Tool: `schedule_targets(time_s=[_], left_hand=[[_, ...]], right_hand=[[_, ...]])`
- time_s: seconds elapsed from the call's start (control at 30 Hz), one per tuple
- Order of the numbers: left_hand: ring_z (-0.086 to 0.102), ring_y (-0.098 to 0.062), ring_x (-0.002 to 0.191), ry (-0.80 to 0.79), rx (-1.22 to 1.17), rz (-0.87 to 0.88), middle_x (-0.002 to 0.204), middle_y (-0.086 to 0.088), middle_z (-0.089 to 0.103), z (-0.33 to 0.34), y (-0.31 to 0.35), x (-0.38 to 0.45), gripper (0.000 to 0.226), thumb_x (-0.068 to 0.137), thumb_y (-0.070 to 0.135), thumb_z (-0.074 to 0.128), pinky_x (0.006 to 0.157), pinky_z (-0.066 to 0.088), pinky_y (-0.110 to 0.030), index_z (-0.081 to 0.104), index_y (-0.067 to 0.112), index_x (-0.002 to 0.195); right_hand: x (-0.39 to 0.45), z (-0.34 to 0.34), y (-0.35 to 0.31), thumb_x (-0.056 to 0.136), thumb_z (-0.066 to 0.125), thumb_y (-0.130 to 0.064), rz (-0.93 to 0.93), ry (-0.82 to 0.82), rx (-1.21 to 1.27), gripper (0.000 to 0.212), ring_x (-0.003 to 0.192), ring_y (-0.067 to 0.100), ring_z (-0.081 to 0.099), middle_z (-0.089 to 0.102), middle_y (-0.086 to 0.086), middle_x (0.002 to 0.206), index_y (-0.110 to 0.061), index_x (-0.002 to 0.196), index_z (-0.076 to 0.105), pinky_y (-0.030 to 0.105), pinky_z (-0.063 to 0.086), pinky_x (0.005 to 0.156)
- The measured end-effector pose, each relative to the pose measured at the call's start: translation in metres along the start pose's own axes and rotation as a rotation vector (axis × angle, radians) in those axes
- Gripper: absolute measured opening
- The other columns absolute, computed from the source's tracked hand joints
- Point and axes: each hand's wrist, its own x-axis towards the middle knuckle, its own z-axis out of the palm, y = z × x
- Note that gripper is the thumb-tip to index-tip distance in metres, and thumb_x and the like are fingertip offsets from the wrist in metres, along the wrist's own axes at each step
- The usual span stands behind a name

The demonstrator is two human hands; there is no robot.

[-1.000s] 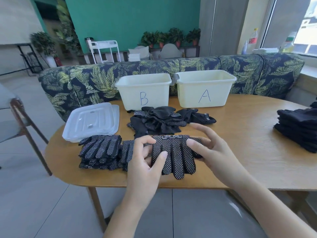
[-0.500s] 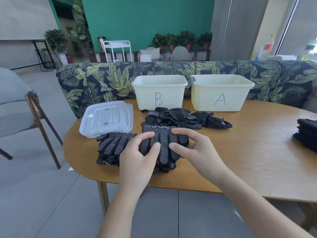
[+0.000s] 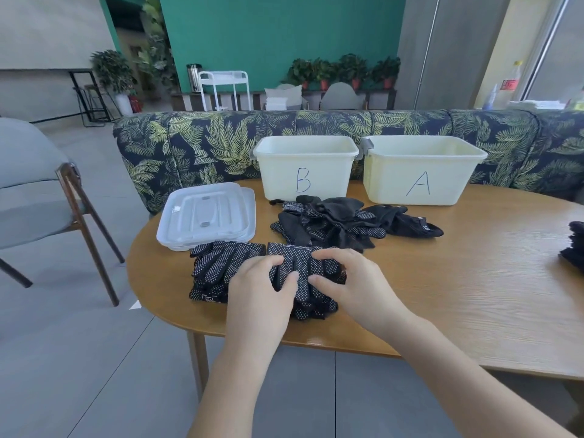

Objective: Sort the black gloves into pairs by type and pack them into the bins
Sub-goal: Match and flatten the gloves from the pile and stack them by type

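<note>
A stack of black dotted gloves (image 3: 303,273) lies near the table's front edge. My left hand (image 3: 262,286) grips its left side, thumb on top. My right hand (image 3: 347,279) grips its right side, fingers curled over the cuff end. A second stack of dotted gloves (image 3: 218,267) lies just to the left. Behind them sits a loose heap of mixed black gloves (image 3: 328,222), with a plain black glove (image 3: 407,221) at its right. Two cream bins stand at the back: bin B (image 3: 303,169) on the left and bin A (image 3: 417,172) on the right.
Two clear lids (image 3: 205,216) are stacked left of the heap. Another pile of plain black gloves (image 3: 573,245) sits at the table's right edge. A leaf-print sofa (image 3: 196,147) backs the wooden table (image 3: 458,279). A grey chair (image 3: 34,191) stands on the left.
Both hands have closed in on the dotted gloves and now grip them from either side. The glove stack sits more compact, beside the left stack. The camera has turned left.
</note>
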Motion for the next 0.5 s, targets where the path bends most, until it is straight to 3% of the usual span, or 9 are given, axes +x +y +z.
schedule_targets(time_s=[0.13, 0.23, 0.3, 0.37, 0.5], left_hand=[[0.062, -0.016, 0.115, 0.015, 0.056, 0.003, 0.122, 0.003, 0.068, 0.0, -0.001, -0.004, 0.031, 0.089, 0.035, 0.076, 0.096, 0.039, -0.02, 0.075, 0.02, 0.115], [0.059, -0.019, 0.118, 0.083, 0.136, -0.011, 0.125, 0.005, 0.067, -0.002, 0.002, -0.01, 0.029, 0.089, 0.038, 0.074, 0.088, 0.047, -0.03, 0.076, 0.023, 0.114], [0.057, -0.022, 0.116, 0.147, 0.162, 0.019, 0.12, 0.003, 0.069, -0.001, 0.004, -0.011, 0.027, 0.089, 0.036, 0.074, 0.085, 0.048, -0.032, 0.078, 0.023, 0.113], [0.057, -0.023, 0.113, 0.176, 0.156, 0.091, 0.116, 0.001, 0.071, 0.004, 0.002, -0.009, 0.026, 0.09, 0.033, 0.074, 0.091, 0.049, -0.036, 0.077, 0.02, 0.113], [0.063, -0.024, 0.105, 0.087, 0.134, 0.144, 0.113, 0.005, 0.072, 0.018, 0.0, -0.009, 0.021, 0.093, 0.03, 0.071, 0.092, 0.052, -0.041, 0.078, 0.022, 0.111]], right_hand=[[0.001, 0.003, 0.005, 0.09, 0.072, -0.044, -0.012, 0.006, -0.053, 0.034, 0.127, 0.009, 0.036, 0.045, -0.016, 0.129, -0.042, 0.123, 0.065, 0.025, 0.029, 0.108], [0.0, 0.003, 0.009, 0.089, 0.071, -0.047, -0.057, 0.062, -0.081, 0.034, 0.133, 0.011, 0.029, 0.04, -0.016, 0.141, -0.043, 0.123, 0.065, 0.034, 0.027, 0.116], [-0.003, 0.001, 0.01, 0.09, 0.07, -0.047, -0.135, 0.137, -0.082, 0.032, 0.134, 0.01, 0.031, 0.042, -0.018, 0.139, -0.042, 0.121, 0.067, 0.039, 0.031, 0.115], [-0.006, -0.001, 0.012, 0.091, 0.07, -0.045, -0.205, 0.187, -0.103, 0.029, 0.126, 0.007, 0.037, 0.048, -0.02, 0.13, -0.037, 0.119, 0.069, 0.038, 0.034, 0.11], [-0.009, 0.0, 0.015, 0.094, 0.065, -0.048, -0.224, 0.108, -0.203, 0.031, 0.117, 0.009, 0.044, 0.056, -0.016, 0.122, -0.032, 0.121, 0.071, 0.036, 0.034, 0.107]])
